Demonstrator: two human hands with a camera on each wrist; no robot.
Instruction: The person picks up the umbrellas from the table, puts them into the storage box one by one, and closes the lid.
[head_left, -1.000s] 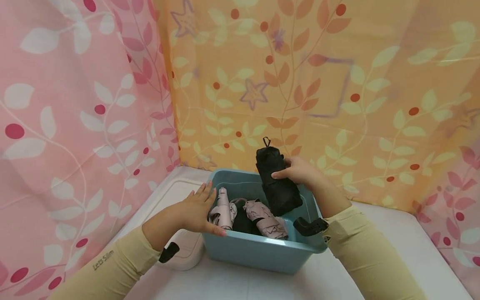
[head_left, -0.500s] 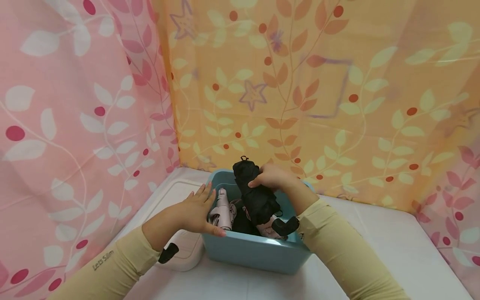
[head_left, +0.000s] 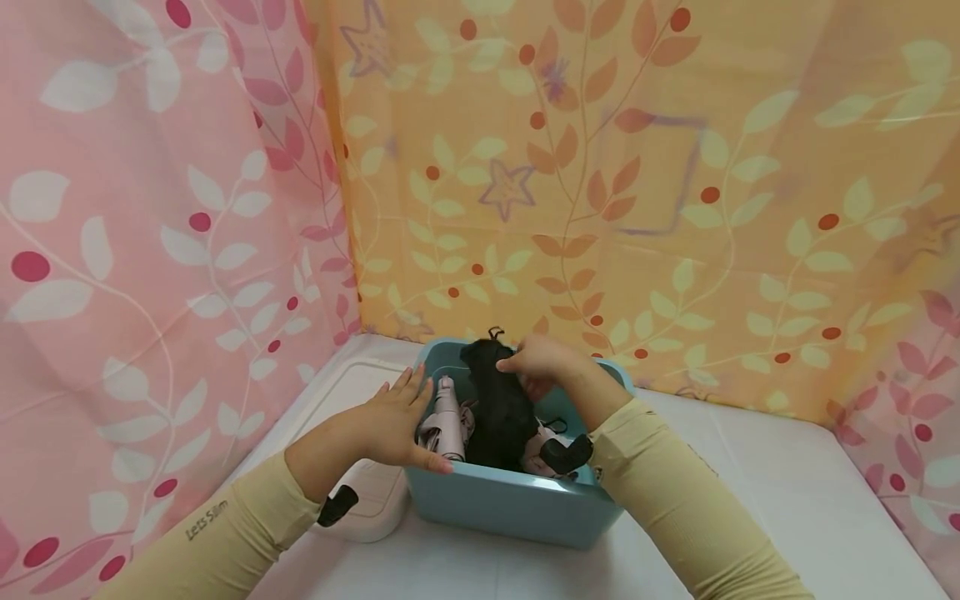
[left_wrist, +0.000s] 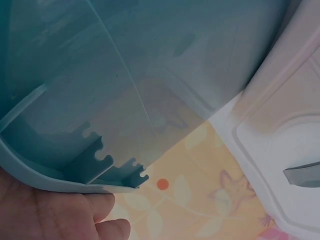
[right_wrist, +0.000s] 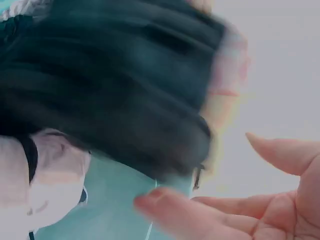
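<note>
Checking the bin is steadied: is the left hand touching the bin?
Touching. The head view shows the left hand pressed flat against the bin at its left rim.

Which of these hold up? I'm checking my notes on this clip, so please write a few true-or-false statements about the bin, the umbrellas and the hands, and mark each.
1. The bin is blue. True.
2. The left hand holds the black umbrella. False: it rests on the bin's left rim; the right hand is on the black umbrella.
3. A pink umbrella lies in the bin. True.
4. The black umbrella is open. False: it is folded.
5. The bin stands on the floor. False: it stands on a white table.
</note>
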